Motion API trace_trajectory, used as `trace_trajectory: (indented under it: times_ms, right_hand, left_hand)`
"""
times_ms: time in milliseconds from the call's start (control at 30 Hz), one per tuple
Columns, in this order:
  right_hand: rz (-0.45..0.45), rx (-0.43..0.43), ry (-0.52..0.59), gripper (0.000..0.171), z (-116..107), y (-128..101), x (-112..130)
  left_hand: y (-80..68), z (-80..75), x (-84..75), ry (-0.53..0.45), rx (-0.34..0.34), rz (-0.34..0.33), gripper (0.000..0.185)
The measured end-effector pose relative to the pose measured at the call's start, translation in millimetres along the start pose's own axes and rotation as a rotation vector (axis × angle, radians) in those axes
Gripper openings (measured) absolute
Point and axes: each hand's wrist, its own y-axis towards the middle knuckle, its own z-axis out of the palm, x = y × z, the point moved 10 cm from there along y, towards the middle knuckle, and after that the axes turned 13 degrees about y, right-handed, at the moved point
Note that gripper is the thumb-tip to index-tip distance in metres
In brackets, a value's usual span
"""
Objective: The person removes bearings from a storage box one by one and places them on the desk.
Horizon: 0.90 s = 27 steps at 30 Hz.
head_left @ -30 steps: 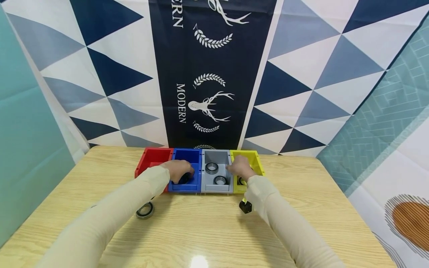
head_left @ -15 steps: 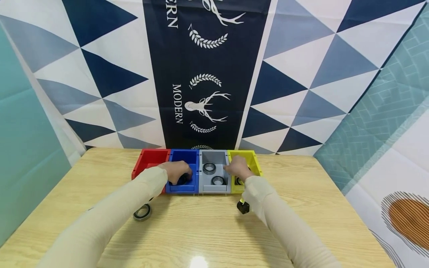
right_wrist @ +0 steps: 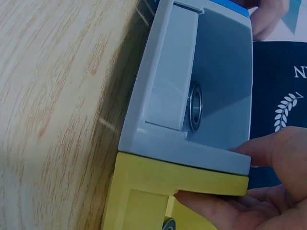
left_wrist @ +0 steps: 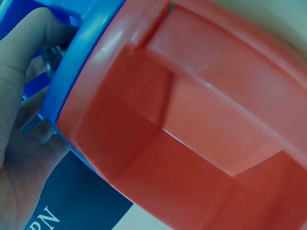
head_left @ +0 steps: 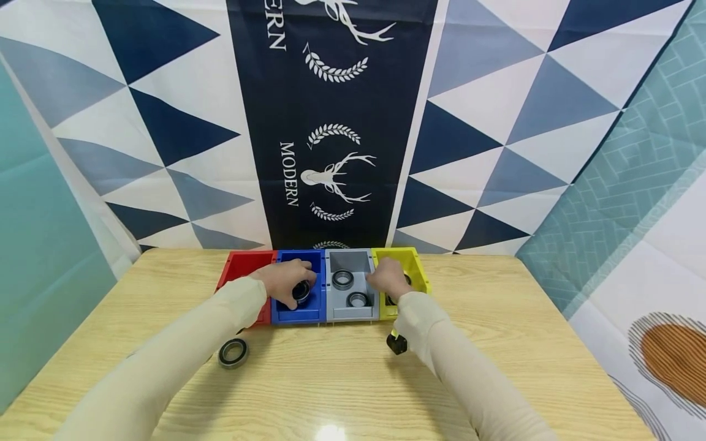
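Four colored bins stand side by side: red (head_left: 230, 272), blue (head_left: 317, 317), grey (head_left: 353, 314) and yellow (head_left: 421, 275). My left hand (head_left: 284, 282) reaches into the blue bin, thumb and fingers spread either side of a bearing (head_left: 301, 291). The left wrist view shows part of that bearing (left_wrist: 52, 60) behind the blue wall; contact cannot be told. My right hand (head_left: 390, 278) pinches the adjoining walls of the grey and yellow bins, thumb (right_wrist: 261, 149) on the grey side and fingers (right_wrist: 206, 205) inside the yellow one.
Inside the grey bin lie two bearings (head_left: 342, 280). The yellow bin holds bearings (right_wrist: 169, 224), partly hidden by my hand. Another bearing (head_left: 233, 353) lies on the wooden table (head_left: 309, 386) before the bins. A small black block (head_left: 396, 343) is beside my right wrist.
My left hand's thumb and fingers have spread apart, so the bearing in the blue bin shows more. The right hand keeps its place on the walls. The head view has shifted slightly.
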Motion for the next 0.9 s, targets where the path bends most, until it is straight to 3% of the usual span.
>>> trace_trajectory:
  times_ms: [300, 900]
  right_hand:
    - [0.007, -0.005, 0.01, 0.04, -2.1, -1.2, 1.5]
    - [0.048, -0.002, -0.005, 0.036, 0.6, 2.5, -2.1]
  left_hand:
    - [-4.7, 1.0, 3.0, 0.056, -0.07, -0.006, 0.048]
    - [-3.8, 1.5, 4.7, 0.076, -0.033, 0.006, 0.057]
